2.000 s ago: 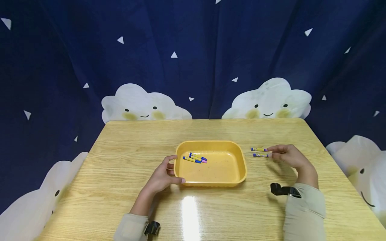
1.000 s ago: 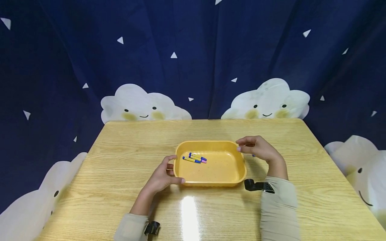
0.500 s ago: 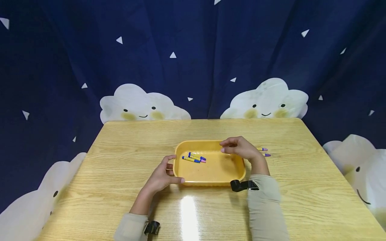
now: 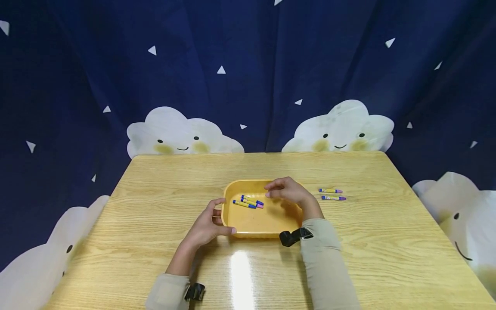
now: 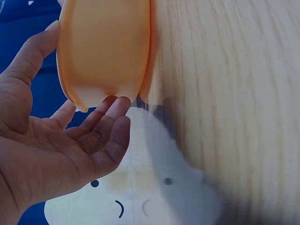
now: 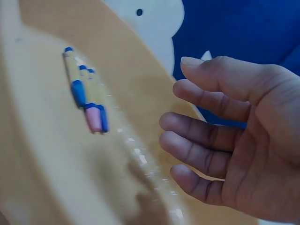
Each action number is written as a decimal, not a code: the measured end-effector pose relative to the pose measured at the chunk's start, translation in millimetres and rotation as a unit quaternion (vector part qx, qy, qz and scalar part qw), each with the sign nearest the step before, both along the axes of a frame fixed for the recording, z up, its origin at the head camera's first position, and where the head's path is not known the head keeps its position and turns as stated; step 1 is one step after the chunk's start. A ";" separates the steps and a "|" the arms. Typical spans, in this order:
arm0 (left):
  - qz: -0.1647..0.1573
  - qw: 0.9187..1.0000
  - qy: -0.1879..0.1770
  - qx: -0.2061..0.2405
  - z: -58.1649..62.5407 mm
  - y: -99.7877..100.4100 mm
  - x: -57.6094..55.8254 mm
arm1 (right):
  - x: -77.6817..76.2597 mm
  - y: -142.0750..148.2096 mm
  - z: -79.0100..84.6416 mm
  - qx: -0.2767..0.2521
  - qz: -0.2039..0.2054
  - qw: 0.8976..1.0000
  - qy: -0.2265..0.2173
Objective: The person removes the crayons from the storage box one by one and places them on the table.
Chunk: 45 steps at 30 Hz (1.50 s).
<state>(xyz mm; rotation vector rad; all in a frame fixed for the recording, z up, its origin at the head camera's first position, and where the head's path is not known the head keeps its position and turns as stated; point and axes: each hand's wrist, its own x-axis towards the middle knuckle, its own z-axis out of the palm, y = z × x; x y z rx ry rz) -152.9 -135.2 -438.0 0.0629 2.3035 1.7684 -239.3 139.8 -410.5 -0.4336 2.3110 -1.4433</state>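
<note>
A yellow plastic tray sits on the table, with three crayons in yellow wrappers lying together in its left half. Two of these have blue tips and one a pink tip. At the tray's left end my left hand grips the rim, thumb at the near corner and fingers along the outer wall, also visible in the left wrist view. Over the tray's right half hovers my right hand, fingers loosely bent and apart, holding nothing in the right wrist view.
Right of the tray, two more crayons, one with a light purple tip and one with a darker purple tip, lie side by side on the wooden table. A dark blue curtain with clouds hangs behind the table.
My right hand has moved left, from the right ends of the two crayons on the table to over the tray. My left hand keeps its grip, and the crayons lie as before.
</note>
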 end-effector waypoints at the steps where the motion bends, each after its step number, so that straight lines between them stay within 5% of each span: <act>1: 0.000 1.000 0.000 0.000 0.0 0.1 -0.1 | -0.6 -1.9 -2.5 -0.003 -0.003 1.000 -0.013; 8: -0.008 1.000 -0.012 0.006 35.6 4.7 14.2 | -3.3 -16.1 -12.6 0.014 -0.019 0.999 -0.040; 26: -0.003 1.000 -0.013 -0.002 40.0 6.1 16.8 | -5.4 -41.1 -43.9 0.014 -0.066 0.998 0.004; 35: -0.008 1.000 -0.011 0.006 37.0 6.1 14.1 | -2.6 -47.6 -41.5 0.134 -0.071 0.987 0.047; 45: -0.003 1.000 -0.003 0.012 35.6 6.6 14.2 | 0.2 -48.7 -39.2 0.162 -0.076 0.982 0.056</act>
